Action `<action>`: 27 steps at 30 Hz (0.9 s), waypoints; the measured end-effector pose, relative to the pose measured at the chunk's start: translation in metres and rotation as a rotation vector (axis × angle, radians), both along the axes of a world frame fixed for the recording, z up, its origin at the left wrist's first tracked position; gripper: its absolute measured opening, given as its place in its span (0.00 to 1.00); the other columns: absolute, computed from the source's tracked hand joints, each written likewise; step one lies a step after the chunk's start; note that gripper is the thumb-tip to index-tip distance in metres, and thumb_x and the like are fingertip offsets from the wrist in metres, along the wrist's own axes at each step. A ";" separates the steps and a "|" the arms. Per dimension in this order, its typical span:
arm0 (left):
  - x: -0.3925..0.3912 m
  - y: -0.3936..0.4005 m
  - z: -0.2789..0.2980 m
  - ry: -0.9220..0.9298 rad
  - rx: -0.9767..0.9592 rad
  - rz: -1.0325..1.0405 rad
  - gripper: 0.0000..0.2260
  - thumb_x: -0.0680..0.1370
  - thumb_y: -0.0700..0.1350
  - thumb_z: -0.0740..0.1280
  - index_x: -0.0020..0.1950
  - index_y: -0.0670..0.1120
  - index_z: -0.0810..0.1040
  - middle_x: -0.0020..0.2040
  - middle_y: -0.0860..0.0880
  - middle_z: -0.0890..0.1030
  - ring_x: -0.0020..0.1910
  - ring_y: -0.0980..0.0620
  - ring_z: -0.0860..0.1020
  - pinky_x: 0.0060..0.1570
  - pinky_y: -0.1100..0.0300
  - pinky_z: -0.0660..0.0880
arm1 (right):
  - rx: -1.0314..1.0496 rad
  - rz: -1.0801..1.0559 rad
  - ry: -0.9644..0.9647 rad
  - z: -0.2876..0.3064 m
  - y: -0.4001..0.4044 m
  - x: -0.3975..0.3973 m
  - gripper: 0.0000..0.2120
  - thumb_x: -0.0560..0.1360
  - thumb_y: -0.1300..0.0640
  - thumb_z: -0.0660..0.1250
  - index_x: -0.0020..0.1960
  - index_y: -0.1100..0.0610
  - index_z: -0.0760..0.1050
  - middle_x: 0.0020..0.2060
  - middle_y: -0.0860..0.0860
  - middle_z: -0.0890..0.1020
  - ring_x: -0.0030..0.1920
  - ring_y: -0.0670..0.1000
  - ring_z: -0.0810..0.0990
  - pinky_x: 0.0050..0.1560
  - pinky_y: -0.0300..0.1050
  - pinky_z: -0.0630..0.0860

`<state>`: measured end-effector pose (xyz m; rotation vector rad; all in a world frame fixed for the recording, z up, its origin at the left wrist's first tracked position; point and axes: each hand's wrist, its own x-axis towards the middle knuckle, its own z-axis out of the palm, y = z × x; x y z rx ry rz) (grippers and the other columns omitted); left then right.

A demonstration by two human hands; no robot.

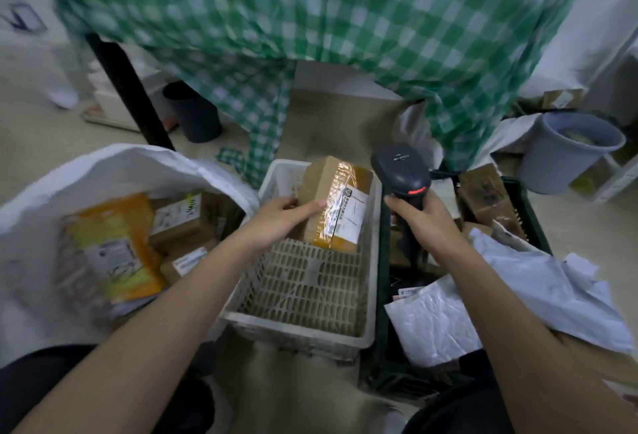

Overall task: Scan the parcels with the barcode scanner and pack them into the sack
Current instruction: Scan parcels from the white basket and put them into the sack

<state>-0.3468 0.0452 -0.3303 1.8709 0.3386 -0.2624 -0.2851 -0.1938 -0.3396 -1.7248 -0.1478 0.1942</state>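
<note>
One taped brown cardboard parcel with a white shipping label (333, 204) is in play, held tilted over the far end of the white slotted plastic crate (303, 295); the left hand (281, 217) grips its near-left edge, thumb laid across the top face and fingers curled behind. Just right of the crate, the right hand (419, 217) is wrapped round the grip of the black handheld barcode scanner with a red trigger (400, 171), whose head stands level with the parcel's right side and seems to point past it rather than at the label. To scan well, I would turn the scanner head left and down until it faces the label squarely, and tip the parcel so the glossy tape throws no glare over the barcode. The thumb should stay clear of the printed area. Once the read registers, the parcel goes left of the crate into the open white woven sack (114, 164), which already holds boxes and an orange-yellow packet (110, 247). More parcels wait right of the crate in the dark green crate (383, 347).
</note>
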 end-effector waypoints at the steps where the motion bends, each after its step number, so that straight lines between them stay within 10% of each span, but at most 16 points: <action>1: -0.013 0.007 -0.001 0.011 -0.034 0.009 0.27 0.71 0.64 0.69 0.62 0.48 0.76 0.56 0.50 0.82 0.53 0.53 0.80 0.52 0.60 0.76 | 0.009 0.002 -0.010 0.001 0.007 -0.004 0.07 0.75 0.56 0.71 0.51 0.54 0.76 0.35 0.49 0.80 0.36 0.48 0.78 0.41 0.46 0.74; 7: -0.049 0.016 -0.022 0.098 -0.374 0.113 0.28 0.69 0.67 0.69 0.63 0.55 0.76 0.59 0.50 0.82 0.60 0.49 0.78 0.63 0.47 0.74 | 0.175 -0.030 0.156 0.002 0.040 -0.024 0.11 0.72 0.58 0.74 0.53 0.58 0.80 0.43 0.57 0.84 0.37 0.48 0.80 0.45 0.47 0.76; 14: -0.038 -0.001 -0.026 0.096 -0.767 0.206 0.23 0.76 0.59 0.64 0.69 0.54 0.69 0.63 0.45 0.79 0.57 0.44 0.81 0.52 0.49 0.80 | 0.162 -0.060 0.237 -0.006 0.053 -0.023 0.14 0.68 0.53 0.77 0.52 0.51 0.79 0.50 0.51 0.85 0.53 0.52 0.82 0.60 0.53 0.77; 21: -0.017 -0.001 -0.030 -0.079 -0.397 0.271 0.11 0.83 0.47 0.59 0.65 0.53 0.71 0.61 0.50 0.78 0.58 0.51 0.77 0.50 0.57 0.76 | 0.208 -0.120 0.214 -0.009 0.058 -0.011 0.19 0.64 0.65 0.79 0.53 0.59 0.80 0.46 0.55 0.86 0.49 0.54 0.85 0.52 0.53 0.81; 25: -0.014 -0.005 -0.031 -0.050 -0.289 0.137 0.37 0.64 0.73 0.69 0.65 0.52 0.73 0.58 0.55 0.81 0.57 0.54 0.79 0.62 0.51 0.74 | 0.177 -0.107 0.172 -0.010 0.058 -0.011 0.16 0.65 0.66 0.78 0.51 0.60 0.80 0.46 0.57 0.85 0.46 0.53 0.85 0.47 0.49 0.82; 27: -0.008 -0.010 -0.035 -0.076 -0.298 0.214 0.35 0.63 0.65 0.75 0.64 0.49 0.74 0.55 0.52 0.83 0.54 0.53 0.82 0.57 0.50 0.78 | 0.179 -0.111 0.152 -0.010 0.058 -0.012 0.13 0.67 0.63 0.78 0.49 0.56 0.80 0.45 0.55 0.86 0.46 0.51 0.85 0.47 0.47 0.81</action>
